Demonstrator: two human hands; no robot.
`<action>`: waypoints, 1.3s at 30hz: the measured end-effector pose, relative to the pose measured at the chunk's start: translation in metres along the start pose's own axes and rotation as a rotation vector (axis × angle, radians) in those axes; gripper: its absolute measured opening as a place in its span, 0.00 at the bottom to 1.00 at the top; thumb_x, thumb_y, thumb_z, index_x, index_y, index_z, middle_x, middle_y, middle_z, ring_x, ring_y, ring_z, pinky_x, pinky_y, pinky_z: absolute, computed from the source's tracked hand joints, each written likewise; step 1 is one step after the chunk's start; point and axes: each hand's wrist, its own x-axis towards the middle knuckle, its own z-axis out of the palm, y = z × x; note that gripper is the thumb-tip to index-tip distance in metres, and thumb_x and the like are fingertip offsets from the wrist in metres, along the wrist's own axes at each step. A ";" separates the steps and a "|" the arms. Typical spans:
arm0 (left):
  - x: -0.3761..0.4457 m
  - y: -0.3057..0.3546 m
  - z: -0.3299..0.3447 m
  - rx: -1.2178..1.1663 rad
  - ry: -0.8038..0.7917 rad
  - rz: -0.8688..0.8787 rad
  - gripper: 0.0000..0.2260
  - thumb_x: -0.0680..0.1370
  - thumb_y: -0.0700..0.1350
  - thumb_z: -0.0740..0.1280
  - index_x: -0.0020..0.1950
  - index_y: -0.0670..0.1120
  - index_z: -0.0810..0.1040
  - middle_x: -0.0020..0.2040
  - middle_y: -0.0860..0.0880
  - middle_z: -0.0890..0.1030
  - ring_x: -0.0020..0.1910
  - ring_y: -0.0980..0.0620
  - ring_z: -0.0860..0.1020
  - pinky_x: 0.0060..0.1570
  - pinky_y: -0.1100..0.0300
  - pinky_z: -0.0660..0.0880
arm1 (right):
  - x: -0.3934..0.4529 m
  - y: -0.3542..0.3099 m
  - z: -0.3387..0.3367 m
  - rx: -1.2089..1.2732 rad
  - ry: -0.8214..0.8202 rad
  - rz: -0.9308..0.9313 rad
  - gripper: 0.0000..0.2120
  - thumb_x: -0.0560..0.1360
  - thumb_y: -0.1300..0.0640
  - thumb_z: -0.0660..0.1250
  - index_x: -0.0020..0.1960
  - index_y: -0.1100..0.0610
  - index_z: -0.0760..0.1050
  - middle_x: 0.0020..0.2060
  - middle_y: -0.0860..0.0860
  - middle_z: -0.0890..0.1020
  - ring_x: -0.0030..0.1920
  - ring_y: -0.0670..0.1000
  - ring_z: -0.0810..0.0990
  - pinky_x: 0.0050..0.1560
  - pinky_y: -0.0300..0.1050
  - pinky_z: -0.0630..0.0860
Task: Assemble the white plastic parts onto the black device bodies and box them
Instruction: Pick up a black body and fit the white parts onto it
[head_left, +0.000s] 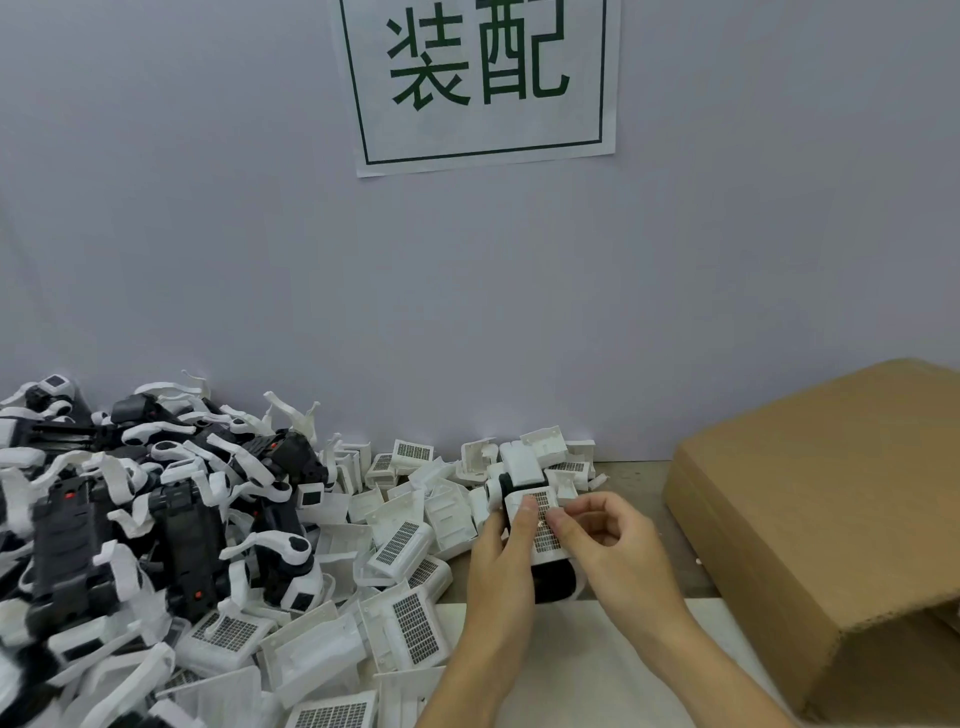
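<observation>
Left hand (501, 564) grips a black device body (555, 578); right hand (605, 535) pinches its gridded white plastic part (543, 525).

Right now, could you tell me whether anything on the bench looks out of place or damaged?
Nothing looks damaged. The loose white parts and black device bodies lie in a jumbled heap, unsorted. Both hands, left hand and right hand, hold one unit; the cardboard box sits tilted.

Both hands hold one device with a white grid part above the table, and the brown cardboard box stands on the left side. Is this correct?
Not quite: the head view shows the cardboard box on the right side. Both the left hand and right hand do hold the device.
</observation>
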 end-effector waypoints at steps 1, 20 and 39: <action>0.000 0.000 0.000 0.000 0.007 0.003 0.12 0.82 0.52 0.63 0.60 0.52 0.82 0.52 0.54 0.87 0.50 0.58 0.84 0.45 0.66 0.79 | 0.000 0.000 0.000 -0.006 -0.009 0.019 0.08 0.75 0.55 0.74 0.48 0.59 0.80 0.43 0.57 0.85 0.44 0.53 0.84 0.43 0.41 0.79; -0.003 0.001 0.002 0.054 -0.026 0.078 0.17 0.82 0.55 0.61 0.56 0.47 0.84 0.48 0.50 0.87 0.48 0.55 0.85 0.45 0.64 0.80 | -0.005 -0.002 0.002 0.037 -0.208 0.100 0.15 0.83 0.51 0.61 0.52 0.56 0.85 0.45 0.51 0.88 0.49 0.50 0.86 0.48 0.44 0.80; -0.004 0.001 0.002 0.140 -0.094 0.142 0.15 0.84 0.52 0.59 0.54 0.49 0.85 0.48 0.50 0.87 0.48 0.54 0.85 0.45 0.64 0.80 | -0.006 -0.006 -0.004 0.216 -0.197 0.193 0.15 0.77 0.51 0.67 0.47 0.60 0.87 0.45 0.59 0.87 0.48 0.56 0.87 0.44 0.46 0.83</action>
